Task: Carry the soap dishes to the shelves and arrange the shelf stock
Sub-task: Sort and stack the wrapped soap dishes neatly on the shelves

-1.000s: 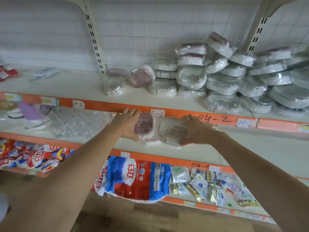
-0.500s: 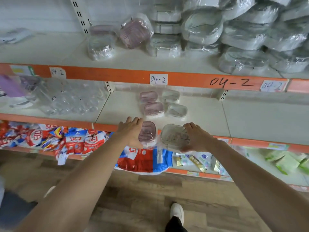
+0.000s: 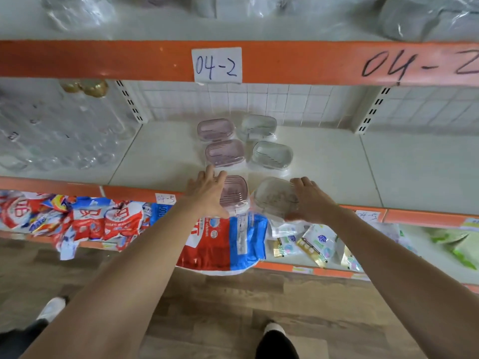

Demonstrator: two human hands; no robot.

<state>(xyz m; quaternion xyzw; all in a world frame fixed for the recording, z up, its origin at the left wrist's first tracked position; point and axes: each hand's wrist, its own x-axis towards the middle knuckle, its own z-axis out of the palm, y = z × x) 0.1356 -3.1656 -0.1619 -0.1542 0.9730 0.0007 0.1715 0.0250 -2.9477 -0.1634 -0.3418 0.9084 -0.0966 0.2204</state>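
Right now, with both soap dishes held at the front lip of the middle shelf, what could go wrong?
1. The pink soap dish in the left hand and the clear soap dish in the right hand sit at the shelf edge; released there, they might tip off.
2. Both wraps look slick, so either could slip.
3. Pushed back hard, they could knock the rear dishes out of line.

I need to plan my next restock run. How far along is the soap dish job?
Done: four wrapped dishes, two pink and two clear, already lie in rows on the middle shelf. In hand: the left hand holds a pink dish, the right hand a clear dish. Left: setting both down.
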